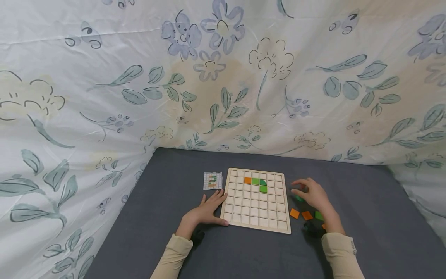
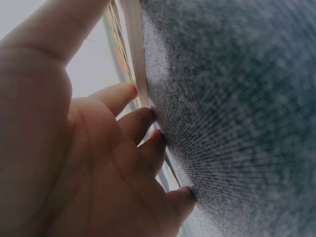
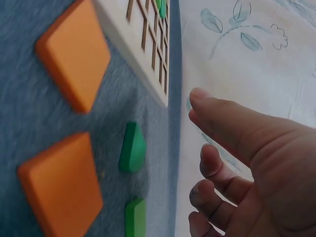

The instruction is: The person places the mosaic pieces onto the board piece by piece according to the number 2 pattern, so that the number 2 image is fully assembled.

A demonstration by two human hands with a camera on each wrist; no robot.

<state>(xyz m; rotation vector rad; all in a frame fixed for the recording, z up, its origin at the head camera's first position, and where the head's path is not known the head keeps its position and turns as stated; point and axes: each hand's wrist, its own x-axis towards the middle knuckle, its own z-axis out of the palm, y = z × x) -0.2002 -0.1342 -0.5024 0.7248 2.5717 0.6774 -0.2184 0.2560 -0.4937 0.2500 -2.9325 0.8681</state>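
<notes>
A wooden grid board (image 1: 240, 213) lies on the dark table, bearing an orange square tile (image 1: 247, 180), a green square tile (image 1: 255, 181), a dark green rounded tile (image 1: 263, 182) and another green square (image 1: 263, 189). My left hand (image 1: 203, 211) rests with spread fingers against the board's left edge, thumb at its lower corner. Off the right edge, my right hand (image 1: 314, 197) hovers with loosely bent fingers; the right wrist view shows nothing between thumb and fingers. Below it lies a loose dark green tile (image 3: 132, 149), with loose orange tiles (image 3: 76, 57) nearer the wrist.
Left of the board lies a small pattern card (image 1: 207, 186) with a coloured figure on a grid. A loose green tile (image 1: 318, 215) lies by the right wrist, partly covering nothing but the tabletop (image 1: 167, 186). Floral cloth (image 1: 223, 97) hangs behind the table.
</notes>
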